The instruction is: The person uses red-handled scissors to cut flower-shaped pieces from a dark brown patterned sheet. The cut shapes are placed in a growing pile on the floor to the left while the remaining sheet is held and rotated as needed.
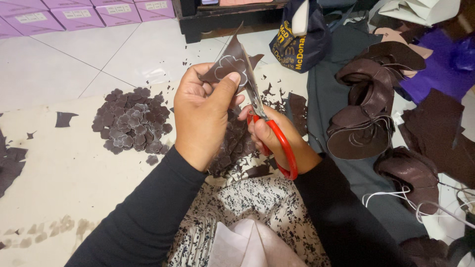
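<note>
There is one view only, from a camera worn on the person's head, looking steeply down and a little forward over the lap. It sits close: the left hand (203, 116) and right hand (269, 136) fill the middle of the frame, with both dark sleeves running out at the bottom edge. Beyond them the view takes in the pale mat (59, 173) on the floor to the left, white floor tiles (99, 54) toward the top, and a dark cloth (341, 99) on the right. The top edge reaches what seems to be the foot of dark furniture (222, 22), cut off.
</note>
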`<control>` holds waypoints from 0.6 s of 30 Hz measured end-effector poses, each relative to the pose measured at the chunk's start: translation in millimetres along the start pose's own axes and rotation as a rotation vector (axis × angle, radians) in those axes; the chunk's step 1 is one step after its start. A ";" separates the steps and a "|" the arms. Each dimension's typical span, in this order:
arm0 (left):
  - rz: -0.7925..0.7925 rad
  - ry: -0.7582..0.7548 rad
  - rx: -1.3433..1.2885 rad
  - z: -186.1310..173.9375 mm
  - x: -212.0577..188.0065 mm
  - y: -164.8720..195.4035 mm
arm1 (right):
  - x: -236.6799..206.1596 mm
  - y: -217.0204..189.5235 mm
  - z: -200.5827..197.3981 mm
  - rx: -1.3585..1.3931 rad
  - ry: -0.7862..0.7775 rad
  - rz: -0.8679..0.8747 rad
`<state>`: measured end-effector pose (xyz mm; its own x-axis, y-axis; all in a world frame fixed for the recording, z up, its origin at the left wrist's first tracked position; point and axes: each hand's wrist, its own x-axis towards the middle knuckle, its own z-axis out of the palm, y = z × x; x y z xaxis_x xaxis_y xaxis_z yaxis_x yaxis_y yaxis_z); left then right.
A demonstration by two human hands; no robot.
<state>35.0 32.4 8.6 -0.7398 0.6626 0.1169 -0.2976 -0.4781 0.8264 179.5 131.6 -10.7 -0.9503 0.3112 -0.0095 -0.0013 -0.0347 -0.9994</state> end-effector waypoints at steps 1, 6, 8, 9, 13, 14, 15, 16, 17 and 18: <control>0.014 -0.007 0.003 -0.4 0.1 0.2 | -0.4 -0.6 0.4 -0.007 0.007 0.003; 0.017 -0.016 -0.003 -2.7 -0.9 1.8 | -1.2 -4.0 2.2 -0.004 0.028 0.022; 0.019 -0.028 0.007 -4.0 -0.3 3.6 | -1.2 -6.1 0.1 -0.017 -0.005 0.012; 0.019 -0.038 0.019 -5.0 0.5 5.0 | -1.1 -7.1 -1.2 -0.023 -0.021 0.006; 0.017 -0.056 0.078 -8.4 2.0 10.8 | -1.8 -9.3 -3.1 -0.051 -0.031 0.041; 0.012 -0.056 0.083 -9.1 2.2 12.0 | -2.0 -9.7 -3.3 -0.057 -0.036 0.043; 0.008 -0.057 0.088 -9.7 2.5 13.2 | -2.2 -10.0 -3.4 -0.063 -0.040 0.044; 0.004 -0.058 0.093 -10.0 3.0 13.9 | -2.3 -10.3 -3.6 -0.063 -0.041 0.046; 0.001 -0.061 0.090 -10.2 3.3 14.3 | -2.6 -10.7 -3.8 -0.064 -0.042 0.047; -0.002 -0.063 0.087 -10.5 3.5 14.5 | -2.8 -10.9 -3.9 -0.064 -0.042 0.049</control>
<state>21.8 21.8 15.2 -0.6991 0.6997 0.1473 -0.2437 -0.4268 0.8709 183.4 134.9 0.0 -0.9611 0.2701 -0.0581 0.0638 0.0124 -0.9979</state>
